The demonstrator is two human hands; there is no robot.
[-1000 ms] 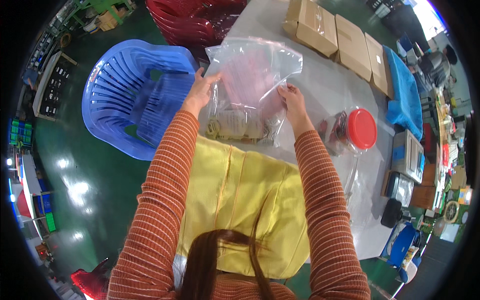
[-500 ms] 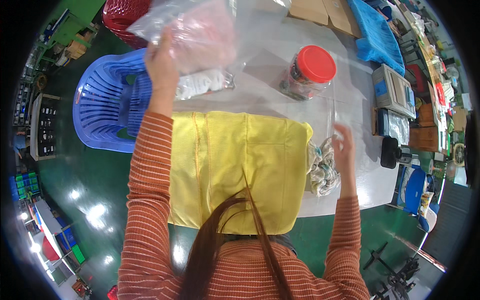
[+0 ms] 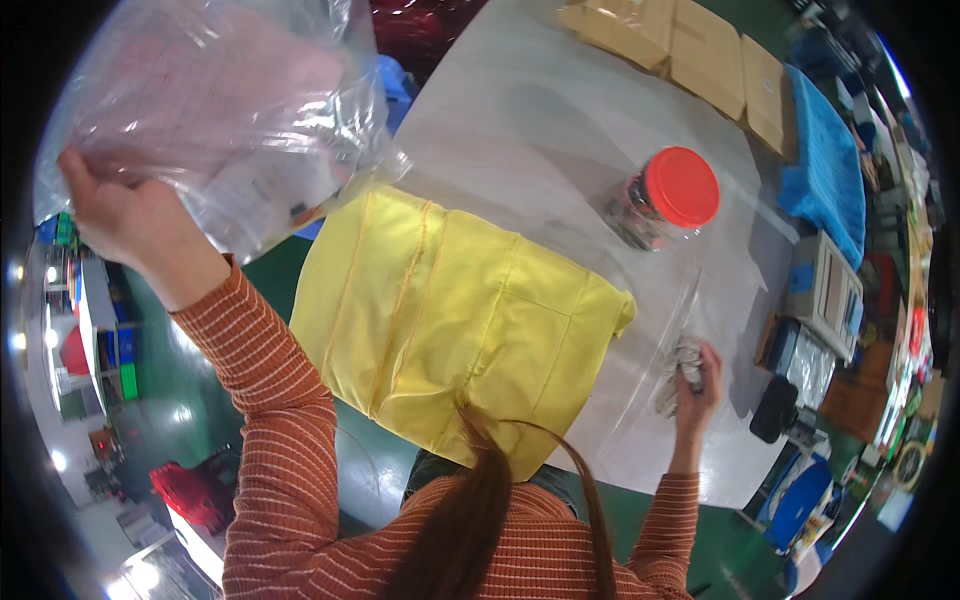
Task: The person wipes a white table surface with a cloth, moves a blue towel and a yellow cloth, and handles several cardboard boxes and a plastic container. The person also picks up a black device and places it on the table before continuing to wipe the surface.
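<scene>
My left hand [image 3: 128,212], far out on the left, is closed on the edge of a large clear plastic bag [image 3: 230,110] with something pink inside. A white label or packet shows through the lower part of the bag. On the right of the table my right hand [image 3: 705,385] has its fingers curled round a crumpled pale patterned cloth [image 3: 686,362], partly hidden by them. Between my arms a yellow cloth [image 3: 480,310] with seams lies over the near table edge and my lap. Beyond it stands a clear jar with a red lid [image 3: 682,187].
The grey-white table [image 3: 500,110] holds flattened brown cardboard [image 3: 700,65] and a blue plastic tray [image 3: 828,165] at the far right. A grey box-shaped device [image 3: 825,295] stands at the right edge. Dark red shiny material [image 3: 425,30] is beyond the bag.
My left hand has carried the plastic bag left, away from the table. My right hand has come down and closed on the crumpled cloth. The whole view has turned left.
</scene>
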